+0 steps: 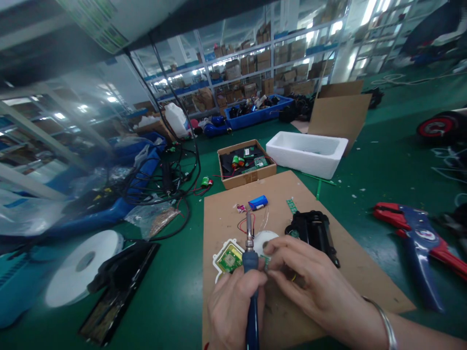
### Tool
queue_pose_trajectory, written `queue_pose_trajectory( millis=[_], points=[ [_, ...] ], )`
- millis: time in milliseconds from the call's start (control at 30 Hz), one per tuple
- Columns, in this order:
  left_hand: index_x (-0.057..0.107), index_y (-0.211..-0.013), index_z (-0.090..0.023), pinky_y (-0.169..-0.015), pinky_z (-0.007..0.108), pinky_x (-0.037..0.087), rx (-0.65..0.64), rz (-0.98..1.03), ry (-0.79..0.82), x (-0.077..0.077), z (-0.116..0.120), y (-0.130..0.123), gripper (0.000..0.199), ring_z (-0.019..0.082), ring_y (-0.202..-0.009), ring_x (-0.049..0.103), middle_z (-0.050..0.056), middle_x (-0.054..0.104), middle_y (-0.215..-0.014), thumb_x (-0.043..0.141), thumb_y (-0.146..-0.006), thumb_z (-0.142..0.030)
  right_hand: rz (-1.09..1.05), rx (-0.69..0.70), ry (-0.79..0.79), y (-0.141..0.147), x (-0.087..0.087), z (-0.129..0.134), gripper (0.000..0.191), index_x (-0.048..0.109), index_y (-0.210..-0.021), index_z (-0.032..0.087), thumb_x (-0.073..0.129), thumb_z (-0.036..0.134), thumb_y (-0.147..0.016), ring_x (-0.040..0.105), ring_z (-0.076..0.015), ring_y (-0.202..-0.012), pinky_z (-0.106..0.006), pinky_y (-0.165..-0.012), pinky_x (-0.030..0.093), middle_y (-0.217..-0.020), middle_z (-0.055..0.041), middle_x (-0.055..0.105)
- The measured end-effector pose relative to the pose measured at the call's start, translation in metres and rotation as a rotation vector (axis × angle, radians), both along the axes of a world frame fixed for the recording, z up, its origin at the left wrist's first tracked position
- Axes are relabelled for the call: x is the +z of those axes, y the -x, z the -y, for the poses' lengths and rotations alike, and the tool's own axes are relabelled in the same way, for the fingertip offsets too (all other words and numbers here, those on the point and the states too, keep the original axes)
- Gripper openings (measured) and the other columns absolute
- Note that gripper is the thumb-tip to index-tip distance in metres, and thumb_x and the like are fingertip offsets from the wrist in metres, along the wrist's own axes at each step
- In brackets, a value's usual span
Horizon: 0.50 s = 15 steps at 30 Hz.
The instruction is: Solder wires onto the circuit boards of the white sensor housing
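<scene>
My left hand (235, 304) is closed round the blue handle of a soldering iron (251, 262), its metal tip pointing away from me. My right hand (310, 277) pinches a small green circuit board (267, 261) between thumb and fingers, close beside the iron's handle; the fingers cover most of it. Left of the iron lies a white-framed housing (215, 260) with a square green circuit board (230, 260) inside. Behind my right fingertips is a white round piece (263, 239), partly hidden. A black plastic casing (317, 236) rests to the right of my right hand.
A cardboard sheet (368, 277) covers the green table; a blue battery (258, 202) lies on it. Beyond stand a carton of electronic parts (245, 182) and a white foam box (302, 158). Wire strippers (419, 238) lie right; a white reel (67, 282) and black stand (120, 287) left.
</scene>
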<state>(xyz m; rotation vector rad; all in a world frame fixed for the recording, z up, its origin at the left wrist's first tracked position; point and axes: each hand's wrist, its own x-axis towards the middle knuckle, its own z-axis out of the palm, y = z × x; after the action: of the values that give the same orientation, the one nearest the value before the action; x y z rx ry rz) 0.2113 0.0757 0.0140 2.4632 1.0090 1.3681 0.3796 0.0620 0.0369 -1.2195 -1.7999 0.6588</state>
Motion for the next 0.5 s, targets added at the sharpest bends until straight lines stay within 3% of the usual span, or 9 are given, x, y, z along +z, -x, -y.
queue_pose_trajectory(
  millis=[267,400,500],
  points=[
    [0.057,-0.094,-0.014,-0.075,0.023,0.045,-0.036,0.01,-0.006,0.001,-0.001,0.001,0.029,0.011,-0.081,0.063,0.005,0.066,-0.089,0.056,-0.076,0.008,-0.033,-0.005,-0.022,0.004,-0.005,-0.004,0.021,0.046,-0.074,0.016,0.051,-0.004,-0.076,0.056,-0.0102,-0.081,-0.023,-0.073,0.044,-0.085,0.0007,0.06],
    [0.054,-0.095,-0.017,-0.067,0.024,0.048,-0.021,0.025,-0.105,0.003,-0.003,0.009,0.009,0.012,-0.075,0.064,0.005,0.068,-0.09,0.054,-0.087,-0.013,0.008,-0.005,0.007,0.002,-0.002,-0.003,0.018,0.05,-0.076,0.016,0.051,-0.002,-0.076,0.056,-0.0107,-0.08,-0.023,-0.071,0.044,-0.083,0.0006,0.06],
    [0.054,-0.096,-0.018,-0.059,0.024,0.051,0.036,0.074,-0.195,0.001,-0.005,0.023,0.01,0.012,-0.064,0.064,0.003,0.069,-0.082,0.048,-0.09,-0.023,0.031,-0.007,-0.006,0.001,-0.002,-0.003,0.017,0.051,-0.077,0.016,0.049,-0.001,-0.076,0.055,-0.0107,-0.079,-0.023,-0.069,0.043,-0.084,0.0001,0.06]
  ],
)
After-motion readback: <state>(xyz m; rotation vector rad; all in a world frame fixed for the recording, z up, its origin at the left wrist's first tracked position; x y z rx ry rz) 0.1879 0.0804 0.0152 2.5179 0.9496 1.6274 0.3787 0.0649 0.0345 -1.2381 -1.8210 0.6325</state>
